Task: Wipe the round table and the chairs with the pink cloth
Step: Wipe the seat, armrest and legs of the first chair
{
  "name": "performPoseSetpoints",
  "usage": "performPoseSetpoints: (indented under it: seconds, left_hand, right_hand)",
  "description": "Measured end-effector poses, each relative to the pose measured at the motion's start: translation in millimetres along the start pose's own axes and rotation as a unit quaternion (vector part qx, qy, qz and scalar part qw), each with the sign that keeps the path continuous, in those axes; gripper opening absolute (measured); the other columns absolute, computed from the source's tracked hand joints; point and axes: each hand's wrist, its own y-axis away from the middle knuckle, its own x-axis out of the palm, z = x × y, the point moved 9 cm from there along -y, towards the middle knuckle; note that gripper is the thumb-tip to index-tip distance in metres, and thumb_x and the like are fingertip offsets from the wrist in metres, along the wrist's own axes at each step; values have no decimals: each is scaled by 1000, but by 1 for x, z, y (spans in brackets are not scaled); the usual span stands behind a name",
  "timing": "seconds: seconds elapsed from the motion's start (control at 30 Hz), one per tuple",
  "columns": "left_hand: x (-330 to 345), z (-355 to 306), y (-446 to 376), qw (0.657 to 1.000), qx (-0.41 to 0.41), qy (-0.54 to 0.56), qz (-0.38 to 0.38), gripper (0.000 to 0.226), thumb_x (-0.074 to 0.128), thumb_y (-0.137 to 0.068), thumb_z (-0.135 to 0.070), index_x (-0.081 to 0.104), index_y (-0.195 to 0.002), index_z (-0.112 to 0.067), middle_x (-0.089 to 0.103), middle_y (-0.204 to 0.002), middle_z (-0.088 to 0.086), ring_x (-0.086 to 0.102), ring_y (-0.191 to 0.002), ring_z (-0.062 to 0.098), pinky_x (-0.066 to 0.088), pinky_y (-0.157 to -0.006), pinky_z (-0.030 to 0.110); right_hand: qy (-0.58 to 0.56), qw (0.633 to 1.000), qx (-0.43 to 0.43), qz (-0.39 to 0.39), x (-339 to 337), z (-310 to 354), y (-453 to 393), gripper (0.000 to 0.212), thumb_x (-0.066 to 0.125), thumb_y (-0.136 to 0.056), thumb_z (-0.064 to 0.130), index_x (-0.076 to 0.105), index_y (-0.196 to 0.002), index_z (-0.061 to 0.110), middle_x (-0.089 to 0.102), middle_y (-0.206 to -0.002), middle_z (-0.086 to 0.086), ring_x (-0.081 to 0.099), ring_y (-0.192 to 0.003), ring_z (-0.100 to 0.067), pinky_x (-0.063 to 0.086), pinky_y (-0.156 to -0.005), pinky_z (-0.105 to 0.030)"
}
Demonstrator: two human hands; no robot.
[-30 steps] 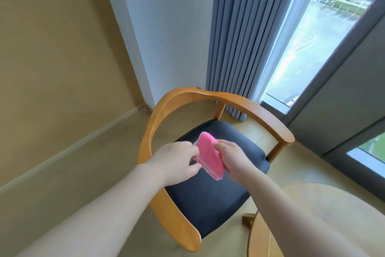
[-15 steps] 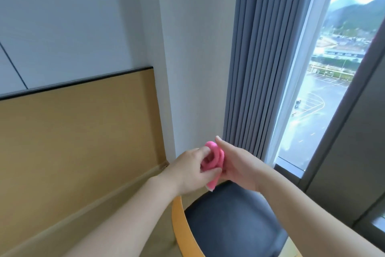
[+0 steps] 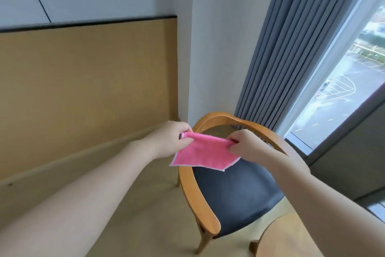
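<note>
**Desk:** What do you have, left to right?

**Operator:** At far left I see a tan wood wall panel [image 3: 87, 82] under a dark trim strip. Then the left hand [image 3: 168, 139], fingers curled, pinching the upper left corner of the pink terry cloth with pale edging [image 3: 205, 153]. The cloth hangs spread in the air between both hands, above the chair.

**Desk:** And the right?

**Operator:** The right hand [image 3: 248, 145] pinches the cloth's upper right corner. Below sits the curved-back wooden chair with a dark blue padded seat [image 3: 235, 198]. I see a slice of the round light-wood table [image 3: 279, 240] at the lower right, beside the chair. Grey pleated curtains [image 3: 285, 59] and a window [image 3: 345, 82] close the frame.
</note>
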Motion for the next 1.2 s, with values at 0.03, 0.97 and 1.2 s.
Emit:
performPoseSetpoints:
  seconds: [0.03, 0.97, 1.2]
  left_hand:
    - [16, 15, 7, 1000, -21, -6, 8, 8, 57, -87, -34, 61, -81, -32, 59, -68, -13, 51, -55, -4, 36, -52, 20]
    - [321, 245, 107, 894, -416, 157, 50, 28, 52, -94, -22, 52, -119, -12, 60, -106, 2, 58, -82, 18, 44, -66, 26]
    - [304, 234, 120, 941, -327, 68, 52, 27, 51, -92, -16, 58, -117, -18, 57, -107, -3, 50, -87, 10, 38, -76, 21]
  right_hand:
    - [8, 1000, 1, 12, 16, -13, -4, 20, 50, -79, 2, 68, -78, 12, 61, -72, -3, 51, -67, -17, 37, -54, -24]
    - [-12, 990, 111, 85, 284, -196, -36, 44, 48, -94, 14, 49, -137, 7, 48, -140, -10, 52, -121, -25, 40, -95, -30]
    - [7, 987, 87, 135, 331, -158, -5, 58, 48, -96, 30, 27, -146, 7, 41, -138, -10, 57, -97, -24, 52, -76, -34]
